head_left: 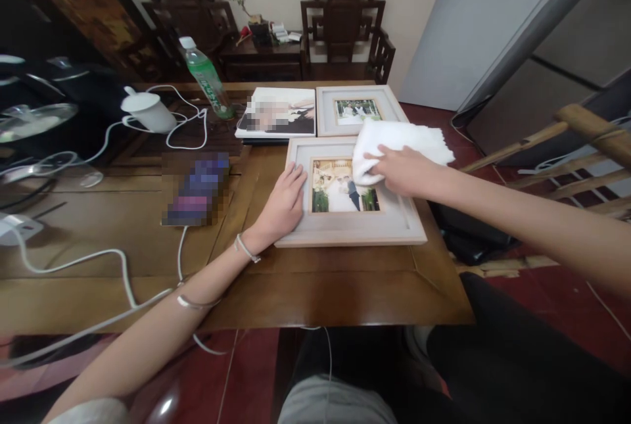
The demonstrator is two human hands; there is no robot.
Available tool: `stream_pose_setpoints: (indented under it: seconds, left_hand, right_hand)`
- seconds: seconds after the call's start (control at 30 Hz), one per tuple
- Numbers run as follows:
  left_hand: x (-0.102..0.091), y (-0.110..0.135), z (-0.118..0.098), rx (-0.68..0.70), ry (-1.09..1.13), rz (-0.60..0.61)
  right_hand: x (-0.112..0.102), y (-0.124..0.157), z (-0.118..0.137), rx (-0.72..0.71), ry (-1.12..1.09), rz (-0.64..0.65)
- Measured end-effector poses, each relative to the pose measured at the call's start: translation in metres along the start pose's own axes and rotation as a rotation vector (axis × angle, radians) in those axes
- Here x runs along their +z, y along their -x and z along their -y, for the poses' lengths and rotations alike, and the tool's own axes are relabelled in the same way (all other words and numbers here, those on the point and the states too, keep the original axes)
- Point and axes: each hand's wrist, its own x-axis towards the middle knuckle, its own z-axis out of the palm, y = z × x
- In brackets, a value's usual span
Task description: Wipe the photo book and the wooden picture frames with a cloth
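A light wooden picture frame (352, 232) lies flat near the table's front edge, with a wedding photo (338, 190) inside a pale mat. My left hand (284, 206) rests on its left border, fingers laid flat and holding nothing. Bunched in my right hand (401, 167) is a folded white cloth (414, 138), which covers the frame's upper right corner. My right fingertips press into the cloth's near side; what lies beneath it is hidden. Directly behind stands a second framed photo (357, 110), lying flat, its lower right part behind the cloth.
Left of the rear frame lies a white-edged photo panel (280, 112). A green-labelled bottle (207, 79), a lidded white cup (148, 110) and a blurred phone (197, 190) are farther left. White cables (118, 256) cross the wooden table (320, 286). A wooden chair (586, 131) stands at the right.
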Motion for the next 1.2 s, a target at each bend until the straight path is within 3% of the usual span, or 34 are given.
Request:
stream_pose_setpoints:
  seconds: [0.1, 0.3, 0.37, 0.47, 0.6, 0.77, 0.87, 0.97, 1.1, 1.2]
  left_hand:
    - [0.000, -0.001, -0.001, 0.013, -0.020, -0.008]
    - [-0.003, -0.004, -0.003, 0.039, -0.002, -0.002]
    - [-0.004, -0.004, -0.002, 0.028, -0.010, 0.004]
    - [-0.004, -0.003, -0.002, 0.015, -0.028, 0.002]
    - [-0.002, -0.001, 0.000, 0.002, -0.013, -0.004]
    - [-0.001, -0.001, 0.001, -0.015, 0.024, -0.018]
    - [-0.001, -0.002, 0.001, -0.018, 0.033, -0.012]
    - [-0.002, -0.002, 0.001, -0.007, 0.044, -0.001]
    - [-0.001, -0.001, 0.005, 0.005, 0.073, -0.016]
    - [-0.001, -0.002, 0.004, -0.012, 0.092, -0.021]
  right_hand:
    - [-0.008, -0.032, 0.019, -0.006, -0.005, 0.066]
    - [-0.011, -0.097, 0.081, -0.101, -0.159, -0.060]
    - [-0.008, -0.113, 0.088, -0.062, -0.164, -0.058]
    - [-0.006, -0.117, 0.079, -0.008, -0.038, 0.032]
    - [-0.006, -0.090, 0.046, 0.004, 0.116, 0.111]
    - [-0.006, -0.035, -0.004, 0.093, 0.207, 0.198]
    - [-0.007, 0.001, -0.020, 0.104, 0.243, 0.220]
    - [-0.009, 0.039, -0.010, 0.036, 0.237, 0.237]
    - [-0.019, 0.086, 0.030, -0.020, 0.140, 0.264]
    - [-0.029, 0.105, 0.058, -0.012, 0.063, 0.300]
